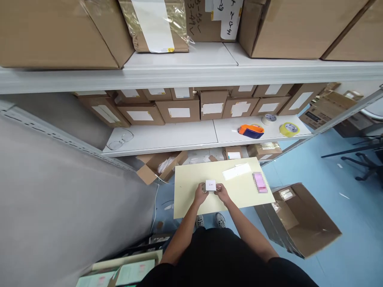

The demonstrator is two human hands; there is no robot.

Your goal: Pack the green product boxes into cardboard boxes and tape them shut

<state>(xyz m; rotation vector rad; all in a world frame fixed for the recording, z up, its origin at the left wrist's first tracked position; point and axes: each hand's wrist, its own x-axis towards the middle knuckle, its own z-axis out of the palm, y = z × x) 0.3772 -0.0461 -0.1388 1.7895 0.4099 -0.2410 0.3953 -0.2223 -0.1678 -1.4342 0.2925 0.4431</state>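
A small white box (210, 185) with faint reddish print on its top is held between my two hands, over the pale yellow table. My left hand (201, 193) has its fingers closed on the box's left side. On the right side, the fingers of my right hand (222, 193) grip the same box. White paper strips (237, 171) lie on the table behind and to the right of the box. Nearer the right edge of the pale yellow table (188, 179) is a pink item (260, 182), blurred by pixels.
Beyond the table a white shelf (167, 133) holds cardboard boxes, glasses (120, 140), an orange and blue tape dispenser (251, 130) and tape rolls (289, 129). A large open carton (311, 223) stands at the right; a smaller open carton (158, 163) is behind left.
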